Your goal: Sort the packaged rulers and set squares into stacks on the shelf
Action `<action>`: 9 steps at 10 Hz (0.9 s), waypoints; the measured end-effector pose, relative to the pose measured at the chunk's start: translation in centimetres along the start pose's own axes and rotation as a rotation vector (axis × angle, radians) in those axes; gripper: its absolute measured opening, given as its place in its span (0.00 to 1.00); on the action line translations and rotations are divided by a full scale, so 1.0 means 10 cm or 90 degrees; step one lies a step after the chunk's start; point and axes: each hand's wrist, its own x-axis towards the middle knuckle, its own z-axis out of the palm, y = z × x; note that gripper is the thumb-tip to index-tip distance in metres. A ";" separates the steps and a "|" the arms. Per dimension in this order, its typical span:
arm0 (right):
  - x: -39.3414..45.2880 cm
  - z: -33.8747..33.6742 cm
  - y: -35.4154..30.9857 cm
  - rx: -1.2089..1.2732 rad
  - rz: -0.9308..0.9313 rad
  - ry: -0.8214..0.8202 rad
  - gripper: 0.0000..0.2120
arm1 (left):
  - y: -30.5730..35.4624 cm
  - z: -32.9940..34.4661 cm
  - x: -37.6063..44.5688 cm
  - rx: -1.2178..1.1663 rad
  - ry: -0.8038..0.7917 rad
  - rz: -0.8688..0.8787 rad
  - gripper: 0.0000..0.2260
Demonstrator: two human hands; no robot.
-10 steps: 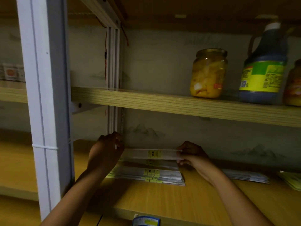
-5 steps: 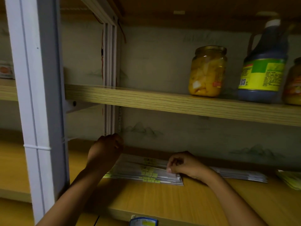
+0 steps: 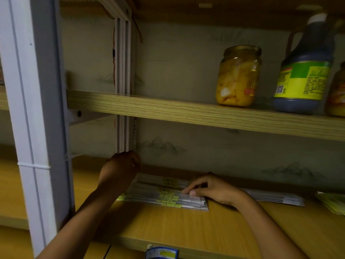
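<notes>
Flat stack of packaged rulers [image 3: 164, 195], yellow labels, lower shelf [image 3: 168, 225]

— The lower shelf [image 3: 168, 225], what is it made of?
— It looks like wood, or a wood-pattern board; smooth, a warm yellow, a little shiny; the upper shelf [image 3: 186, 111] has a paler grain, more matt.
— And the packaged rulers [image 3: 164, 195]?
— Clear plastic sleeves, glossy, with small yellow paper labels; the second stack [image 3: 276, 198] looks the same.
— The post [image 3: 35, 118]?
— Painted metal it seems; white, smooth, matt.
— The jar [image 3: 238, 75]?
— Glass, glossy, with a metal-looking lid; the bottle [image 3: 304, 71] is dark plastic with a shiny label.
</notes>
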 end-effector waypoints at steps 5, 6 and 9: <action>0.02 -0.05 0.02 -0.006 -0.009 0.107 0.10 | 0.04 0.10 0.10 -0.071 -0.127 -0.012 0.06; 0.06 -0.11 0.10 -0.037 0.003 0.224 0.10 | 0.06 0.16 0.16 -0.031 -0.215 -0.001 0.04; 0.11 -0.13 0.29 -0.297 0.121 0.291 0.12 | -0.16 0.53 0.37 0.096 -0.345 0.080 0.12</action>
